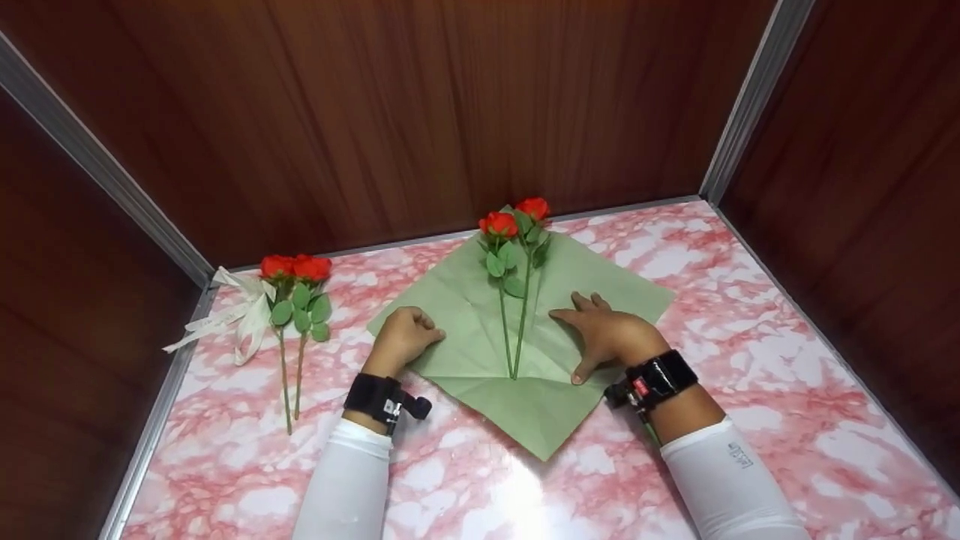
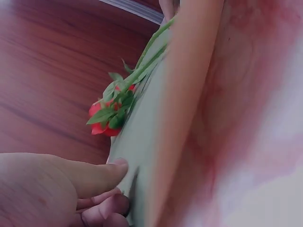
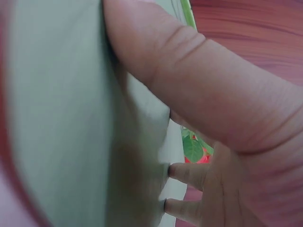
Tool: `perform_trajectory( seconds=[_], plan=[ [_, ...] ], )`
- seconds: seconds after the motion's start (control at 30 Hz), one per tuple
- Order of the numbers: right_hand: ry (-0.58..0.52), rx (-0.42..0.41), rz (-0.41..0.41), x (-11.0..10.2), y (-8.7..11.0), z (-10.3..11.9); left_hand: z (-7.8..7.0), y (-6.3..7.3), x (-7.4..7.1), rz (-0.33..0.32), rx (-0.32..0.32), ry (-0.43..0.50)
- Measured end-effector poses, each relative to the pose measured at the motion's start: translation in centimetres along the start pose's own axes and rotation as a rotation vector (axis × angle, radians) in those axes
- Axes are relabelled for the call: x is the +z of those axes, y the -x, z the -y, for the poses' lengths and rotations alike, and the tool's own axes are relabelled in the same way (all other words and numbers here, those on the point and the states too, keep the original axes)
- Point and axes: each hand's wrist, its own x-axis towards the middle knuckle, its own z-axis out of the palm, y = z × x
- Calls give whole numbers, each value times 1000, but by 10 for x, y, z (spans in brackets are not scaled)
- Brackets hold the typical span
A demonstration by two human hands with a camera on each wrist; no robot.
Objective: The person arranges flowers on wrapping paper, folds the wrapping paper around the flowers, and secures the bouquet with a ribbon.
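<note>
A sheet of green wrapping paper (image 1: 457, 319) lies spread on the table, creased across its lower part. Two red artificial roses (image 1: 501, 223) rest on its middle, blooms at the far edge and stems crossing near the crease. My left hand (image 1: 405, 335) rests on the paper's left side, fingers loosely bent; the left wrist view shows thumb and fingertips at the paper with nothing visible between them. On the right side, my right hand (image 1: 611, 334) presses the paper with fingers spread. Its thumb and fingertips touch the sheet in the right wrist view.
Two more red roses (image 1: 301, 296) lie on the left of the pink marbled table (image 1: 247, 480). Beside them is a white ribbon bow (image 1: 251, 311) with loose tails. Dark wood panels (image 1: 375, 112) with metal edging enclose the back and both sides.
</note>
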Motion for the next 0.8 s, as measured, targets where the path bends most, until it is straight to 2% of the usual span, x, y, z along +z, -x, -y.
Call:
perform_trajectory(
  seconds=[0.2,0.43,0.8],
  plan=[
    [22,-15,1,0,1,0,3,11,-11,17,-12,-49],
    [6,-21,5,-2,2,2,4,22,-21,21,7,-167],
    [35,-33,14,-3,1,1,11,29,-44,44,-47,-134]
  ],
)
